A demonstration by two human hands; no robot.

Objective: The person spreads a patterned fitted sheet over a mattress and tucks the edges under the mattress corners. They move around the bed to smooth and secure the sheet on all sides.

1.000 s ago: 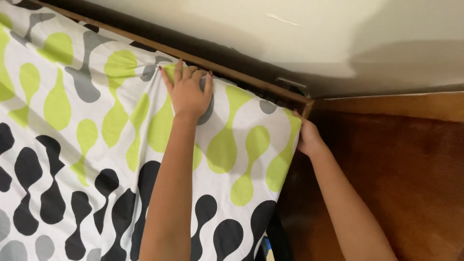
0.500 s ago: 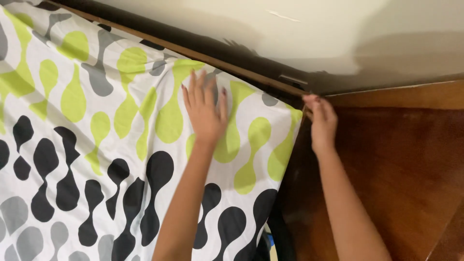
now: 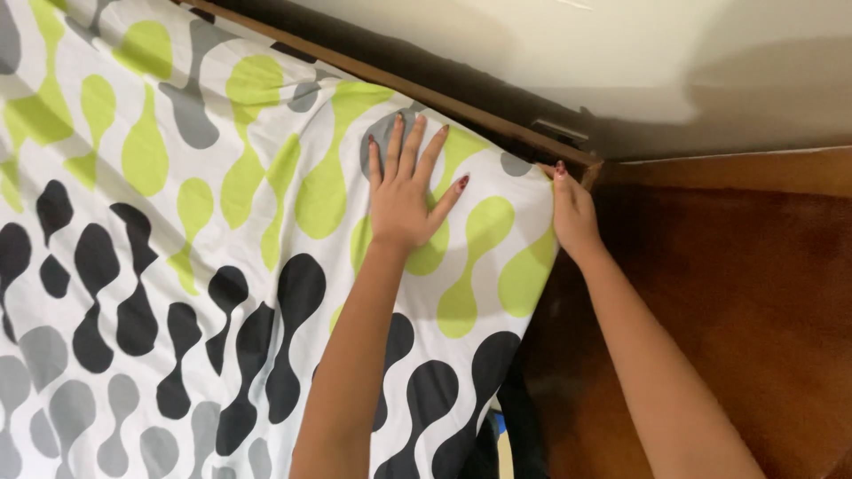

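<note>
Your left hand point(image 3: 404, 200) lies flat and fully spread, palm down, on the patterned bedsheet point(image 3: 177, 222), close to the bed's far right corner; its fingers point(image 3: 410, 146) point toward the far edge and grip nothing. Your right hand point(image 3: 572, 213) sits at that same corner, fingers curled over the sheet's edge where the fabric drops down the right side of the bed; whether it actually pinches the cloth you cannot tell from here. The sheet, white with lime-green, grey and black blobs, covers the bed up to the far edge, where a wooden frame rail point(image 3: 444, 98) runs just beside it along the pale wall point(image 3: 621, 53). A reddish-brown floor point(image 3: 754, 310) shows past the right edge.
</note>
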